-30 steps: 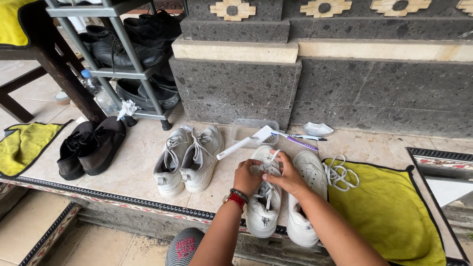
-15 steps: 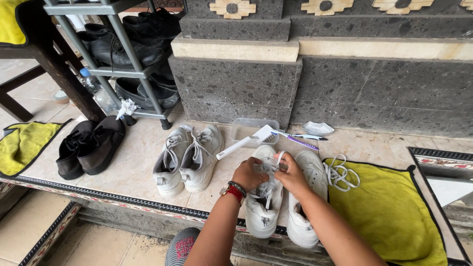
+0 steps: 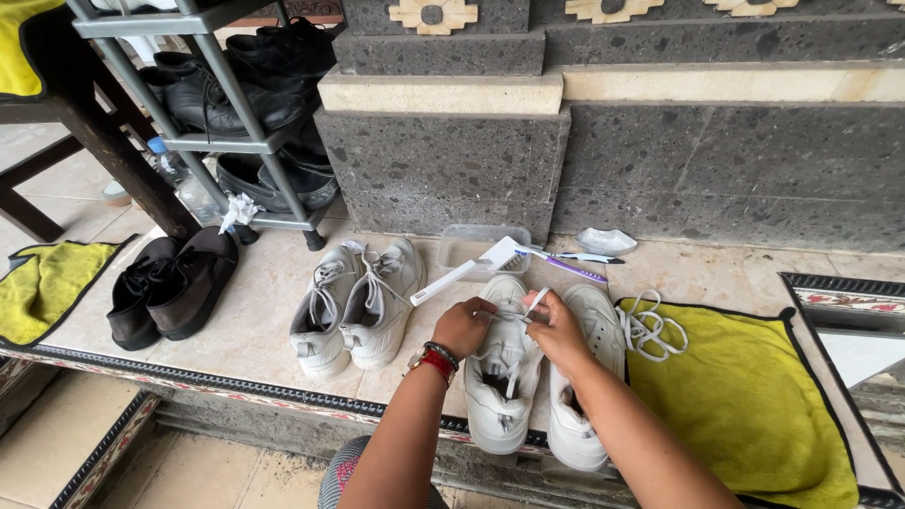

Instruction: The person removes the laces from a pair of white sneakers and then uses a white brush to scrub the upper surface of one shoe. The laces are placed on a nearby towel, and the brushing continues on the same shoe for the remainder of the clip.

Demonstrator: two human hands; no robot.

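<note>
Your left hand (image 3: 464, 325) rested closed on the upper front of the white sneaker (image 3: 502, 377) that stood on the tiled ledge (image 3: 255, 311), its fingers curled against the lacing area; whether they pinched anything could not be told. Your right hand (image 3: 556, 330) was closed in a pinch on the white shoelace (image 3: 535, 303), whose free end stuck up between the thumb and forefinger. The sneaker pointed away from you, its heel near the ledge's front edge. Its mate, a second white sneaker (image 3: 584, 415), stood just beside it on the right, partly under your right forearm.

A loose white lace (image 3: 650, 328) lay coiled at the near left corner of the yellow cloth (image 3: 745, 405), right of the shoes. A white brush (image 3: 467, 269) lay slanted just beyond the sneakers, its head at a clear plastic tub (image 3: 471, 245); a purple toothbrush (image 3: 570, 266) lay beside it. To the left stood a pair of pale grey sneakers (image 3: 353, 302), then a pair of black shoes (image 3: 170, 287), then another yellow cloth (image 3: 42, 283). A metal shoe rack (image 3: 203, 94) with dark shoes stood behind them, against the dark stone wall (image 3: 716, 160).
</note>
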